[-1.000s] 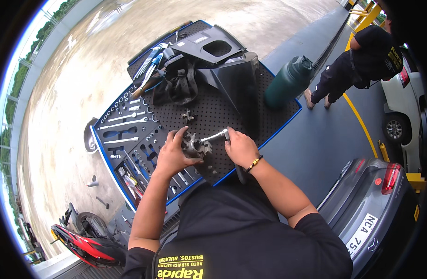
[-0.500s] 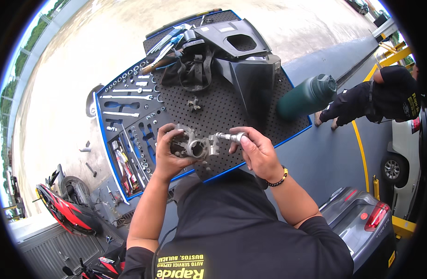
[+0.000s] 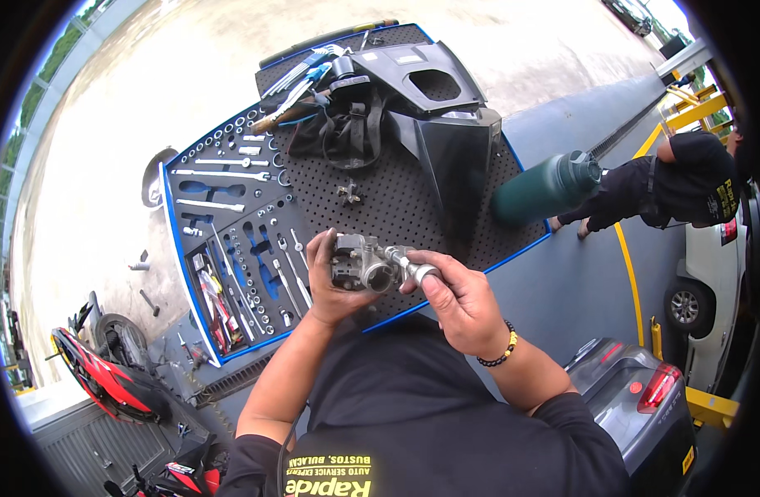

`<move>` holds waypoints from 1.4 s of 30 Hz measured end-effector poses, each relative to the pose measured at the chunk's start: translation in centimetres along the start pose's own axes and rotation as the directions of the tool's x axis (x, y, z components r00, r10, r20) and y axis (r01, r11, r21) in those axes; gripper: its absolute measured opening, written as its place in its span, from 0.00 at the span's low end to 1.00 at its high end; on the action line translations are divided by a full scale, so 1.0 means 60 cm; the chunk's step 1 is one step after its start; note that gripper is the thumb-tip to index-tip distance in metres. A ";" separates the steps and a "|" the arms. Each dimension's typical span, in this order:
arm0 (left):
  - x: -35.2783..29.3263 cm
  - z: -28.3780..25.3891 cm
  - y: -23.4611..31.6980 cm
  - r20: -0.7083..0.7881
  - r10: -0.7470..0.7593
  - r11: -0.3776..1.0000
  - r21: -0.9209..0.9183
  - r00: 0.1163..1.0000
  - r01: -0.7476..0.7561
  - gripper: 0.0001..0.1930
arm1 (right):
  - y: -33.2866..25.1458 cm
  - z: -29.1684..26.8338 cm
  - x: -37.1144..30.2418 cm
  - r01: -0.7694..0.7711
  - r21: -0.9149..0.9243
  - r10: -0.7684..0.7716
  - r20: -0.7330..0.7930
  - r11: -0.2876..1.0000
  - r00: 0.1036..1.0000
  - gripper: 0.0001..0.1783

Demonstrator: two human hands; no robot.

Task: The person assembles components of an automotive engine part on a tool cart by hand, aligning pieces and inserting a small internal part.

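My left hand [image 3: 332, 291] is wrapped round a grey metal carburetor [image 3: 373, 269], its round bore facing me. My right hand [image 3: 464, 305] grips a silver socket tool [image 3: 419, 269] between thumb and fingers, with the knobbed end by the thumb. The tool's slim end meets the right side of the carburetor; the exact contact point is hidden by the fingers. Both hands are above the near edge of a black perforated cart top [image 3: 396, 199]. Beyond them lies a small metal fitting [image 3: 348, 193].
Wrenches and sockets fill the foam tray [image 3: 222, 178] at left. Black plastic panels [image 3: 450, 141], a dark strapped bag [image 3: 338, 137] and a green bottle [image 3: 545, 189] occupy the cart. A person [image 3: 686, 178] stands at right; a red motorcycle [image 3: 106, 377] is at lower left.
The socket tool has come from a gap beside the carburetor to meet it. My left hand has shifted right with the carburetor, and the right hand has dropped slightly.
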State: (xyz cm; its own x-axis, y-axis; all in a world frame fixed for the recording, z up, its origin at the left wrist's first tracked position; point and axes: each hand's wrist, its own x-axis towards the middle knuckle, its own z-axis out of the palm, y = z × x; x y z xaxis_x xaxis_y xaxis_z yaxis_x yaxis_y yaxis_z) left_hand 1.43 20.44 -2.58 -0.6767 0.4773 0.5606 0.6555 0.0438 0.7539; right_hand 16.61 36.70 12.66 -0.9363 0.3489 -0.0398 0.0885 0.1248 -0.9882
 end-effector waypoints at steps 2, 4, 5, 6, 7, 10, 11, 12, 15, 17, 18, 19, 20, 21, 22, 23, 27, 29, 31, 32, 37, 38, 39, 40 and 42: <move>-0.005 -0.005 -0.006 0.002 -0.003 0.999 -0.043 1.000 0.003 0.61 | 0.012 0.016 -0.006 0.007 -0.008 -0.007 -0.036 1.000 0.999 0.21; -0.001 -0.010 -0.008 0.013 -0.004 0.996 -0.089 1.000 0.006 0.60 | 0.013 0.029 -0.009 0.011 -0.013 -0.012 -0.081 1.000 0.997 0.21; 0.009 -0.014 -0.006 0.004 0.027 0.994 -0.107 1.000 -0.026 0.59 | 0.008 0.033 -0.010 -0.037 0.032 0.039 -0.077 0.999 0.996 0.21; 0.014 -0.017 -0.004 -0.004 0.059 0.990 -0.127 0.998 -0.059 0.59 | 0.004 0.040 -0.011 -0.085 0.077 0.090 -0.073 0.993 0.993 0.20; 0.007 -0.019 0.000 0.017 -0.009 0.966 -0.257 1.000 0.013 0.59 | 0.006 0.054 -0.013 -0.030 0.082 0.039 -0.117 0.996 0.992 0.20; -0.022 -0.005 -0.023 0.098 -0.024 0.739 -0.668 0.995 0.084 0.60 | -0.002 0.082 -0.018 -0.023 0.036 0.029 -0.174 0.999 0.984 0.20; -0.025 -0.010 -0.020 0.153 -0.052 0.725 -0.673 0.987 0.143 0.61 | 0.001 0.089 -0.019 -0.030 0.034 0.036 -0.188 0.999 0.981 0.20; -0.025 -0.011 -0.020 0.165 -0.050 0.717 -0.681 0.985 0.150 0.61 | 0.007 0.095 -0.019 0.028 -0.045 -0.037 -0.201 0.999 0.979 0.21; -0.021 -0.020 -0.026 0.215 -0.089 0.713 -0.668 0.972 0.213 0.61 | 0.009 0.105 -0.022 0.094 -0.233 -0.146 -0.218 0.968 0.965 0.20; -0.022 -0.029 -0.030 0.254 -0.131 0.706 -0.655 0.958 0.270 0.61 | 0.003 0.108 -0.021 0.094 -0.355 -0.173 -0.198 0.930 0.965 0.18; -0.022 -0.033 -0.034 0.278 -0.175 0.705 -0.634 0.945 0.317 0.61 | -0.001 0.104 -0.020 0.088 -0.358 -0.170 -0.205 0.930 0.964 0.18; -0.022 -0.035 -0.039 0.283 -0.173 0.701 -0.637 0.943 0.320 0.61 | -0.005 0.097 -0.020 0.091 -0.434 -0.169 -0.144 0.896 0.975 0.18; -0.020 -0.035 -0.045 0.305 -0.167 0.720 -0.612 0.937 0.328 0.60 | -0.011 0.092 -0.018 0.097 -0.503 -0.158 -0.081 0.859 0.984 0.19; -0.021 -0.036 -0.050 0.326 -0.167 0.740 -0.582 0.930 0.337 0.60 | -0.026 0.088 -0.015 0.103 -0.526 -0.154 -0.055 0.844 0.986 0.20; -0.022 -0.036 -0.054 0.345 -0.168 0.760 -0.552 0.923 0.345 0.59 | -0.044 0.083 -0.013 0.098 -0.523 -0.146 -0.053 0.847 0.988 0.20; 0.000 -0.039 -0.039 0.350 -0.154 0.777 -0.535 0.924 0.332 0.57 | -0.066 0.071 -0.011 0.065 -0.670 -0.071 0.017 0.740 0.997 0.20; 0.019 -0.048 -0.050 0.430 0.001 0.897 -0.400 0.903 0.190 0.54 | -0.071 0.047 -0.005 0.077 -0.770 -0.004 0.096 0.634 0.995 0.20; 0.021 -0.041 -0.037 0.414 -0.086 0.869 -0.414 0.906 0.272 0.55 | -0.054 0.041 0.000 0.117 -0.719 -0.057 0.107 0.685 0.993 0.20; 0.022 -0.030 -0.014 0.369 -0.265 0.762 -0.486 0.891 0.428 0.57 | -0.036 0.058 -0.004 -0.177 -0.189 0.159 -0.108 0.966 0.981 0.22; 0.016 -0.027 -0.016 0.361 -0.262 0.767 -0.485 0.895 0.420 0.57 | -0.031 0.067 -0.007 -0.166 -0.190 0.149 -0.102 0.967 0.984 0.22; 0.005 -0.021 -0.019 0.282 -0.249 0.804 -0.474 0.926 0.360 0.57 | -0.038 0.071 0.018 -0.126 -0.304 0.070 -0.188 0.944 0.980 0.19; 0.010 -0.029 -0.019 0.331 -0.287 0.779 -0.465 0.899 0.420 0.57 | -0.044 0.058 0.033 0.048 -0.671 -0.104 -0.043 0.740 0.994 0.20; 0.013 -0.032 -0.023 0.349 -0.273 0.785 -0.458 0.896 0.418 0.58 | -0.045 0.038 0.043 0.166 -0.773 -0.158 0.086 0.613 0.984 0.22; 0.017 -0.037 -0.026 0.347 -0.277 0.784 -0.458 0.896 0.419 0.58 | -0.049 0.028 0.049 0.167 -0.773 -0.155 0.089 0.613 0.984 0.22; 0.039 -0.048 -0.019 0.453 -0.287 0.774 -0.409 0.844 0.483 0.58 | -0.055 0.012 0.057 0.303 -0.721 -0.177 0.248 0.623 0.953 0.20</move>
State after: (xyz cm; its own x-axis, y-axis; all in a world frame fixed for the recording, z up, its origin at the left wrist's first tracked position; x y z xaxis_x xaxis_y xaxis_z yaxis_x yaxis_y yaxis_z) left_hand -1.86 18.99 -1.11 -0.6072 0.7881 0.1012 0.0429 -0.0947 0.9946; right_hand 12.86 36.79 15.69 -0.9917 0.0804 0.1003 0.0164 0.8532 -0.5213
